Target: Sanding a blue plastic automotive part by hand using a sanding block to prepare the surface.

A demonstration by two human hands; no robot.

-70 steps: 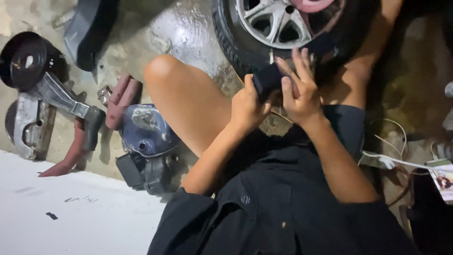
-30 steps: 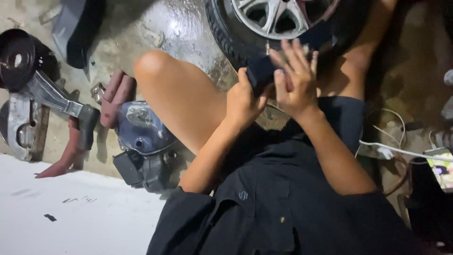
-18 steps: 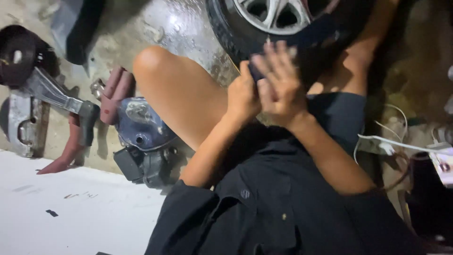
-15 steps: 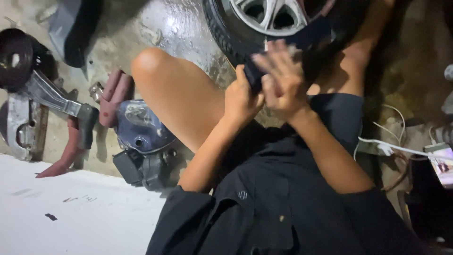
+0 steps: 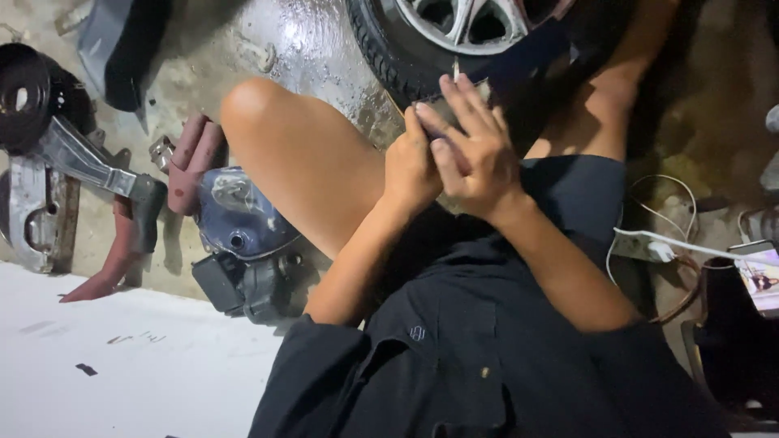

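A dark, flat, flexible piece of rubber-like material (image 5: 519, 69) is gripped between both hands; the grip of the left hand (image 5: 411, 166) is closed on its lower end, while the right hand (image 5: 479, 150) presses on it with spread fingers. The piece lies just below the black tyre with silver alloy rim (image 5: 454, 32), against its tread. The piece seems to be worked by hand at the tyre; a firm, steady hold is judged necessary next.

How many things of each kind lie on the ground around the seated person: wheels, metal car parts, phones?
Wheels: 1, the alloy wheel with tyre.
Metal car parts: 3, the grey bracket arm, the dark round disc, the blue housing.
Phones: 1, the lit phone.
Total: 5
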